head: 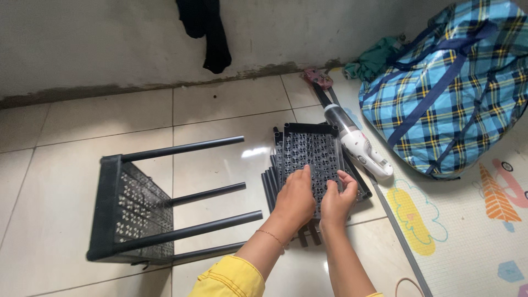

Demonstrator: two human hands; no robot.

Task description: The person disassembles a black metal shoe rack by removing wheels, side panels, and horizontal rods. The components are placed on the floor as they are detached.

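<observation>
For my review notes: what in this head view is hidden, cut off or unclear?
- Perforated black shelf panel: near part covered by left hand and right hand; their grip underneath is unseen.
- Loose black tubes: count unclear, hidden beneath the panel.
- Plaid bag: cut by the right edge.
- Dark garment: cut by the top edge.

Both hands, left hand (296,199) and right hand (335,202), rest on the perforated panel (311,159), which lies atop what appears to be a stack of tubes (270,187). Rack frame (137,212) lies left of it; handheld vacuum (357,146) just right, checked bag (445,93) beyond on the mat (467,231).
</observation>
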